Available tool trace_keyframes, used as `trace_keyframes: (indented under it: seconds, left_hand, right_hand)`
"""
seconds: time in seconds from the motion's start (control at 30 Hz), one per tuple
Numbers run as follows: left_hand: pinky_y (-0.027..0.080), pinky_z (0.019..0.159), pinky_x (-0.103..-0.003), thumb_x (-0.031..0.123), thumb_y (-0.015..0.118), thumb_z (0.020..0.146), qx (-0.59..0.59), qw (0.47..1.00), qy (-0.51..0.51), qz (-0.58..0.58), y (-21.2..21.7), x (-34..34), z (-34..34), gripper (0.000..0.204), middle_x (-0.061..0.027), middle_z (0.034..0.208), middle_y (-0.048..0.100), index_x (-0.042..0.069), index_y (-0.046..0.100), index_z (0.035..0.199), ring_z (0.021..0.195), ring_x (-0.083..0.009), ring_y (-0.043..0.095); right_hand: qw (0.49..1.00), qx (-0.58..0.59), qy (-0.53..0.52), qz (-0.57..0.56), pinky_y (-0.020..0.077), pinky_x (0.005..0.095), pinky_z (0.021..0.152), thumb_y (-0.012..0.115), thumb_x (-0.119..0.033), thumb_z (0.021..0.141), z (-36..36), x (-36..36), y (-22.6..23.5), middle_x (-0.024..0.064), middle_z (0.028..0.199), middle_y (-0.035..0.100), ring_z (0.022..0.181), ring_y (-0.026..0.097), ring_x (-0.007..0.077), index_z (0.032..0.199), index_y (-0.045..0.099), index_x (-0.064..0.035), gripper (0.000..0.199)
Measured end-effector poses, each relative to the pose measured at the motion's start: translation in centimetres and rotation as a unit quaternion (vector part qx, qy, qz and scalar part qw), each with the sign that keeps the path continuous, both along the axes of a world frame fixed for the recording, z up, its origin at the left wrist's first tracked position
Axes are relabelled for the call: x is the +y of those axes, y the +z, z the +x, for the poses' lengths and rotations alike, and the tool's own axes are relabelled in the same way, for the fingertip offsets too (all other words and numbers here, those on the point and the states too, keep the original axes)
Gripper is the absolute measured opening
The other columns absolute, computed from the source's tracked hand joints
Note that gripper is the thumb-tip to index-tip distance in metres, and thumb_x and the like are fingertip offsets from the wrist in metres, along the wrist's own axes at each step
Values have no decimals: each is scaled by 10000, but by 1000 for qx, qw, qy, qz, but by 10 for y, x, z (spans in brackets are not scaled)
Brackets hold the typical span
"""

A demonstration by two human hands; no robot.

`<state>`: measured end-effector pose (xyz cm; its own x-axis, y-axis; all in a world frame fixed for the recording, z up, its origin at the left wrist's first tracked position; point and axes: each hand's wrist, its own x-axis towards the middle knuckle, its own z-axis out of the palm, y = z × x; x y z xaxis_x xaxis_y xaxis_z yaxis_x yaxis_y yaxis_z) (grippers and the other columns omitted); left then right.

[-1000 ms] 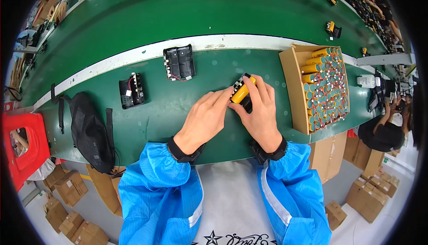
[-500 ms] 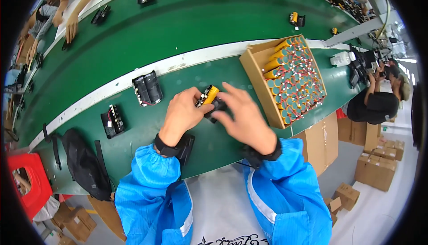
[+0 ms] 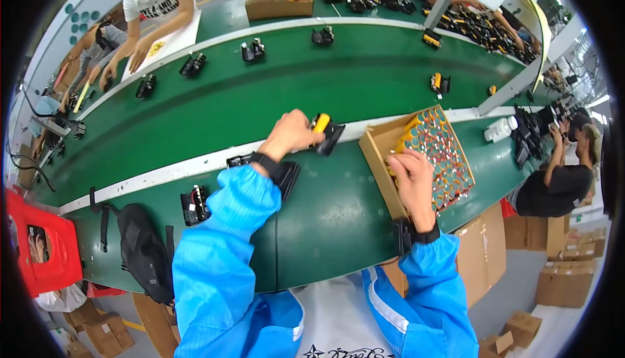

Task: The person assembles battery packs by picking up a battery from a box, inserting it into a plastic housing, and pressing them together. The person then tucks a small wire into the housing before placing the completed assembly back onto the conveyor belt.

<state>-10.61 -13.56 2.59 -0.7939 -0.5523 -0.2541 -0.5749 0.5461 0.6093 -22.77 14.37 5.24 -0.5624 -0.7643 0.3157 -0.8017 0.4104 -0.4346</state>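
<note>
My left hand (image 3: 291, 134) grips a black holder (image 3: 327, 135) with a yellow cylindrical cell in it, held over the white strip at the belt's near edge. My right hand (image 3: 411, 181) reaches into a cardboard box (image 3: 376, 157) packed with upright cells (image 3: 441, 156), fingers curled among them; whether it grips one is hidden. Both forearms wear blue sleeves and black wrist straps.
Two more black holders (image 3: 194, 205) lie on the green bench (image 3: 332, 214) near my left arm. A black cap (image 3: 144, 251) sits at the left. Holders ride the green conveyor (image 3: 260, 91). Other people work across it and at the right. Cardboard cartons (image 3: 566, 280) stand on the floor.
My right hand left the holder and moved right into the box of cells. My left hand keeps the holder and has carried it toward the belt edge. My head turned upward.
</note>
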Motion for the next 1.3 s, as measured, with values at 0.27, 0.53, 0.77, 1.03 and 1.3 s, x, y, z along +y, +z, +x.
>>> trace_keyframes:
  seconds: [0.27,0.53,0.77,1.03,1.3]
  left_hand:
    - [565,705,-400,438,751,761,-78,997,-11,13,-8,-91,-70,470,-191,878,728,-11,741,902,781,-299,712]
    - [428,1019,-500,250,598,890,-15,909,331,-251,-44,-198,-65,271,-154,1076,683,109,688,1103,1132,-306,618]
    - [460,910,-487,116,560,866,-89,883,31,-459,-13,-173,-51,150,-90,1039,691,113,694,934,1078,-304,631]
    - [478,763,-359,106,586,791,2,840,-225,-493,56,50,25,100,-89,836,605,46,642,848,802,-235,631]
    - [456,732,-361,186,638,822,38,910,-252,-326,13,157,79,162,-90,856,572,39,620,886,813,-237,595]
  right_hand:
    - [797,-368,100,-468,450,303,612,468,-226,1055,17,59,48,18,673,518,614,521,152,1001,575,5,260]
    - [675,-619,17,-401,350,246,417,436,-237,1071,41,104,13,-11,605,350,462,353,103,1070,531,-27,231]
    - [661,-655,56,-363,393,291,446,429,-168,1067,46,82,13,34,610,436,476,410,131,1088,529,-15,184]
    - [725,-643,93,-229,439,255,560,449,-151,1061,59,32,-4,117,734,637,580,527,132,1095,558,-5,186]
    - [741,-642,86,-180,426,236,563,484,-186,1055,81,14,-26,131,811,693,574,521,101,1072,578,-4,205]
